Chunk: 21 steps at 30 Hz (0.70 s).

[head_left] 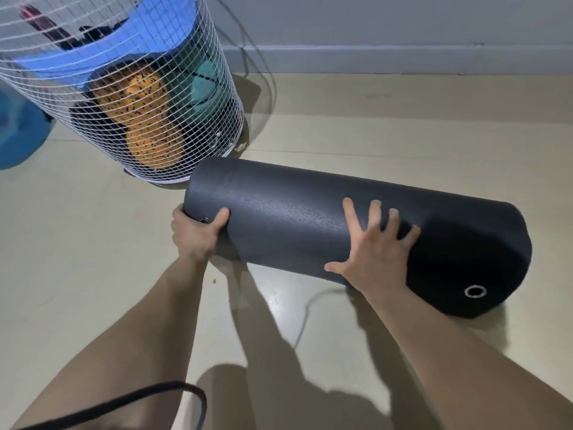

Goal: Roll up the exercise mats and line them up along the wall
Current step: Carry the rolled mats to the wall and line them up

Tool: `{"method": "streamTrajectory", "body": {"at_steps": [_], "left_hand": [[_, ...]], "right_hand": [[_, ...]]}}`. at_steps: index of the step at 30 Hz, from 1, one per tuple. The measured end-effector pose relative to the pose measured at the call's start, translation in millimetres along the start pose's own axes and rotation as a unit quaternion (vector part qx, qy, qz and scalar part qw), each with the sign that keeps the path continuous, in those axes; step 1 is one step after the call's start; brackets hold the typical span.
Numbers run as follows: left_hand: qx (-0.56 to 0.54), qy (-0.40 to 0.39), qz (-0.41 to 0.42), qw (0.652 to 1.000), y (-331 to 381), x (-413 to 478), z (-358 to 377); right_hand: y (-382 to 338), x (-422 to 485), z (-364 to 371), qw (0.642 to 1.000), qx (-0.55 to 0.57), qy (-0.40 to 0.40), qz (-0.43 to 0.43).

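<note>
**Rolled black mat held at both ends, ready to be set by the wall**

The fingers (pixel 376 212) of the right hand (pixel 372 252) are spread wide and laid flat over the top of the rolled black exercise mat (pixel 279 218), palm down, with the thumb pointing toward 9 o'clock along the near side. The left hand (pixel 193 234) is wrapped round the mat's left end, thumb hooked over the outer flap just beside a metal eyelet (pixel 204 220), the other fingers hidden under the roll, so their grip cannot be fully judged. A second eyelet (pixel 475 291) is seen on the loose flap at the right end.

The mat lies across the middle of the view, its left end almost against a white wire-mesh basket (pixel 198 97) at 11 o'clock that holds other rolled mats. The wall (pixel 403 26) and its skirting run along 12 o'clock, well apart from the roll. A thin cable (pixel 305 308) trails on the tiled floor (pixel 372 135) beneath.

For the step to be done well, the outer flap should probably be kept pinned so the roll is not loosened, and both ends moved together toward 12 o'clock, parallel with the skirting.

Both forearms are extended forward and slightly apart, wrists low.
</note>
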State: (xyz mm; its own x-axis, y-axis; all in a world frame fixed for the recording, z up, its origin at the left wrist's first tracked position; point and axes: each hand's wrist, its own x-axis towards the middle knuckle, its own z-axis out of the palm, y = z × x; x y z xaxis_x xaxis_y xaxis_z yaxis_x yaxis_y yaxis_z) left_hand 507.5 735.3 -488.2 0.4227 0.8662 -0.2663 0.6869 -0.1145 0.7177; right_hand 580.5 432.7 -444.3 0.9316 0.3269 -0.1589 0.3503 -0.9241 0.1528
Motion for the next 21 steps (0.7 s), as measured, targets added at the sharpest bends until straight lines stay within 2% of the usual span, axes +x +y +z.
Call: {"method": "streamTrajectory", "body": {"at_steps": [3, 7, 12, 16, 21], "left_hand": [[-0.005, -0.007, -0.004, 1.0, -4, 10, -2], [-0.039, -0.027, 0.001, 0.999, -9, 18, -1], [-0.04, -0.051, 0.003, 0.998, 5, 10, -6], [-0.074, -0.129, -0.014, 0.989, 15, 23, -13], [-0.09, -0.166, -0.042, 0.981, 14, 10, -19]], "right_hand": [[17, 8, -4, 0.999, -0.001, -0.006, -0.035], [40, 22, -3, 0.991, -0.027, -0.083, -0.104], [52, 39, -5, 0.991, 0.001, -0.08, -0.112], [60, 61, -13, 0.985, 0.025, -0.119, -0.121], [66, 72, -34, 0.975, 0.033, -0.149, -0.16]]}}
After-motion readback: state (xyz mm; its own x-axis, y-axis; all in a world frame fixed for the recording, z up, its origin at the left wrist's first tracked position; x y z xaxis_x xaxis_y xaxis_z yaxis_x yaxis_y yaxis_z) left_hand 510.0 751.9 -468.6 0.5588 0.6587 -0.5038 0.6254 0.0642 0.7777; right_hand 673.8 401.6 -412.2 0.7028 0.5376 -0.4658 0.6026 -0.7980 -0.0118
